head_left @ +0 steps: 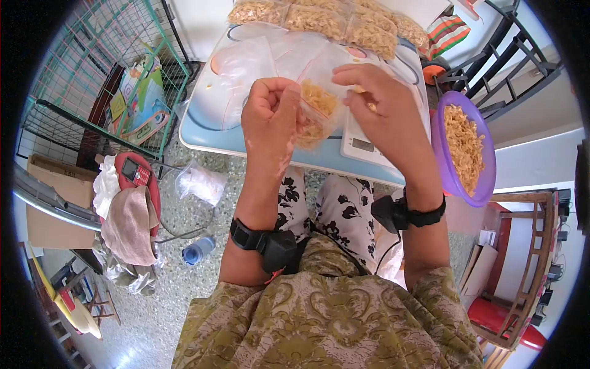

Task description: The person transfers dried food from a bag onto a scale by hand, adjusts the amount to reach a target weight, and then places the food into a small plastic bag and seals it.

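Observation:
My left hand (270, 117) is closed on the rim of a clear zip bag (321, 114), pinching it between thumb and fingers. Pale yellow dried pieces (318, 98) partly fill the bag, which hangs over the table's near edge. Just right of the bag, my right hand (384, 104) hovers above a white kitchen scale (362, 147), index finger and thumb apart, the other fingers curled. Flat clear bags (246, 67) lie on the table (209, 141) beyond my left hand.
Filled bags (316, 21) are stacked at the table's back. A purple basin (485, 144) of dried pieces stands at the right. Left are a wire cage (123, 80) and a red stool (155, 197) with a phone (136, 171) and cloth. A blue bottle (198, 250) lies on the floor.

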{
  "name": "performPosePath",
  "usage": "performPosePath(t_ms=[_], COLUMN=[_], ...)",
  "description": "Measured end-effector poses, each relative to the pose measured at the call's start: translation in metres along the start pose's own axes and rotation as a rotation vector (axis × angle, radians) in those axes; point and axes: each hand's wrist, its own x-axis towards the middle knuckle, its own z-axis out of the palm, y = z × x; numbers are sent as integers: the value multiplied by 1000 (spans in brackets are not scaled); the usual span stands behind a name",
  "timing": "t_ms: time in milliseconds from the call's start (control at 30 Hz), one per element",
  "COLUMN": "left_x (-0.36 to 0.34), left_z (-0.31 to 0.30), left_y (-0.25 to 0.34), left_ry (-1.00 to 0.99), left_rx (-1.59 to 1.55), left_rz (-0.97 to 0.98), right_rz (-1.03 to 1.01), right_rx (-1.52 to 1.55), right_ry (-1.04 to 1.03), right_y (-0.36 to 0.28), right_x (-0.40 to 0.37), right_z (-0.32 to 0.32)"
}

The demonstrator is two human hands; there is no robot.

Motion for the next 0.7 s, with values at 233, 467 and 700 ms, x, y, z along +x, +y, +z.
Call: performPosePath(t_ms=[233, 467, 700], left_x=[5, 0, -4], left_z=[-8, 5, 13], left_y=[0, 8, 3], left_ry=[45, 32, -4], left_rx=[-40, -63, -12], left_rz=[40, 178, 122], right_rz=[222, 259, 194], right_rx=[-47, -241, -377], right_ry=[96, -82, -79], right_y=[27, 53, 72], right_x=[-14, -27, -11], right_z=[-51, -58, -24])
